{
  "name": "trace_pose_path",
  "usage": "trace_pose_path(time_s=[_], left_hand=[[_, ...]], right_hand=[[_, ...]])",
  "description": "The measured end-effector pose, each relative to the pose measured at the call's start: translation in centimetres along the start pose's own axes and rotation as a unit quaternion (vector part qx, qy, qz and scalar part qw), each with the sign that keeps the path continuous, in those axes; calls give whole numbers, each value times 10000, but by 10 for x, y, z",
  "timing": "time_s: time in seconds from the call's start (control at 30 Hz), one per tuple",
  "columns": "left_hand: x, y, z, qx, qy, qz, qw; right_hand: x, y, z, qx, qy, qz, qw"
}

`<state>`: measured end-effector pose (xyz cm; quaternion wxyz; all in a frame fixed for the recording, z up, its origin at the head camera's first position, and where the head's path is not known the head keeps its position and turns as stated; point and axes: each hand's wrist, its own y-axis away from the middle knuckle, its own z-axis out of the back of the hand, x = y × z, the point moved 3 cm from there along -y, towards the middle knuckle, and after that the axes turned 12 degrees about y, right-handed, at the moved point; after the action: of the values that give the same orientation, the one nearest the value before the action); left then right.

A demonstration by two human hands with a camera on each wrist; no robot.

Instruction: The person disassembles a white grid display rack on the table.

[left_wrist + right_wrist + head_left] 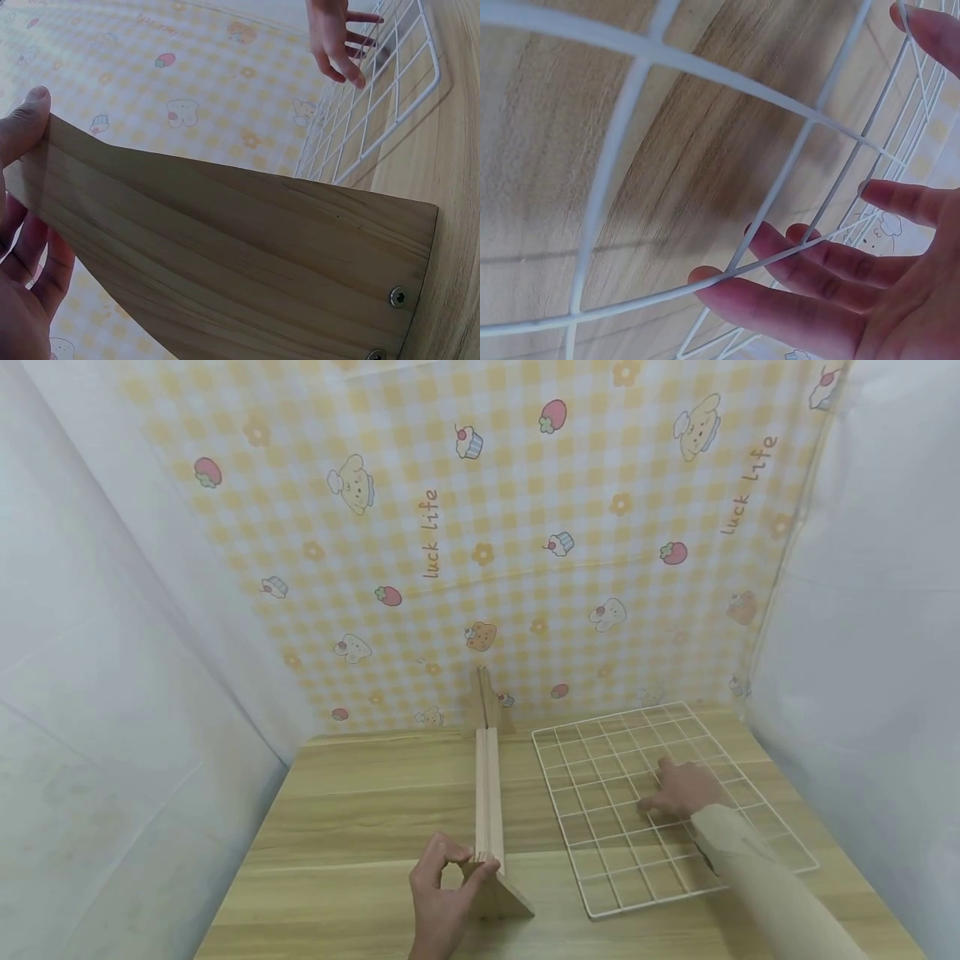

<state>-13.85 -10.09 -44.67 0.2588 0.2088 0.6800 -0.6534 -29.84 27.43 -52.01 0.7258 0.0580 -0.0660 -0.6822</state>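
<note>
Light wooden tabletop (360, 827) backed by yellow checked cartoon cloth (480, 527). Left hand (442, 897) pinches the near end of the long wooden stand (489, 793), which runs straight away from the person. Right hand (686, 789) lies flat, fingers spread, on the white wire grid panel (600, 777) beside it.

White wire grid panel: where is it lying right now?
In the head view, the white wire grid panel lies flat on the wooden table, right of the wooden stand, with the right hand resting on it.
</note>
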Motion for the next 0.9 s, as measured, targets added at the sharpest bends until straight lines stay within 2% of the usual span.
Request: trace_pose_path(time_s=[0.3, 0.67, 0.9], left_hand=[[2, 2, 0, -25, 191, -95, 9998], [2, -1, 1, 84, 59, -272, 9996], [4, -2, 0, 63, 89, -181, 9998]], right_hand=[[6, 3, 0, 160, -73, -236, 9996], [12, -3, -1, 308, -144, -356, 9988], [18, -8, -9, 275, -117, -408, 9987]])
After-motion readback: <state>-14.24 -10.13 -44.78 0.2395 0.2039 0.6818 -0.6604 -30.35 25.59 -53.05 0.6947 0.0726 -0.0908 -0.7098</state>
